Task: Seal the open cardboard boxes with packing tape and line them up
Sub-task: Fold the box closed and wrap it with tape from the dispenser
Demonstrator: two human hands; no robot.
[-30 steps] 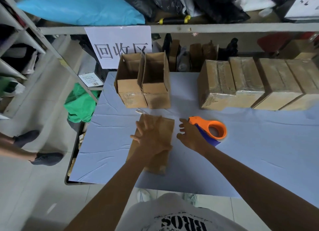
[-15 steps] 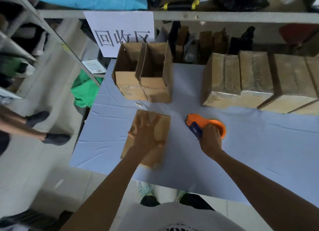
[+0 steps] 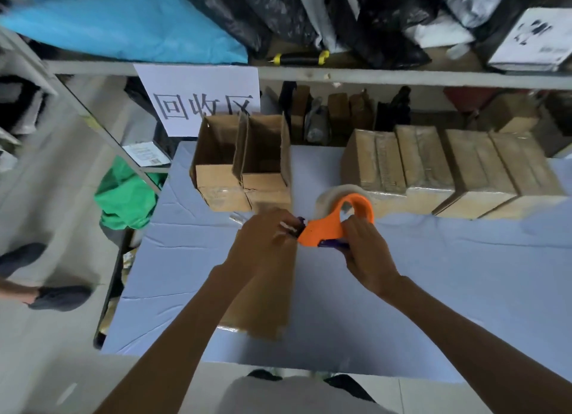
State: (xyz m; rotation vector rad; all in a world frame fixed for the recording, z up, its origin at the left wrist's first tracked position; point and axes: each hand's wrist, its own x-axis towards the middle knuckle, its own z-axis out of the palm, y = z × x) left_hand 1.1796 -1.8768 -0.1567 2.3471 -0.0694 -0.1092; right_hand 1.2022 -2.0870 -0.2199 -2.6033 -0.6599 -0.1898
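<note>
Box in hand: a closed cardboard box [image 3: 263, 293] lies on the blue-covered bench [image 3: 464, 290], near the front edge, straight ahead of the person.
Left hand [image 3: 263, 243]: over the far end of that box, fingers curled at the nose of the dispenser; a small pale strip, probably the tape end, shows at the fingertips. Blur hides whether it is truly pinched.
Right hand [image 3: 360, 243]: grip wrapped around the handle of the orange tape dispenser [image 3: 328, 228], held above the bench at the box's far end.
Handling, box: probably light and fairly stiff; flaps will likely spring up unless pressed flat, so hold it down on top, beside the seam.
Handling, tape: thin, sticky, curls on itself; take the free end only, keep it taut.
Handling, dispenser: rigid plastic; keep fingers away from the cutter edge.
Open boxes [image 3: 244, 163]: two, flaps up, touching each other, at the bench's far left.
Sealed boxes [image 3: 448, 163]: four in a row at the far right, side by side.
Risk: a crooked first stick, or the box sliding on the cloth.
</note>
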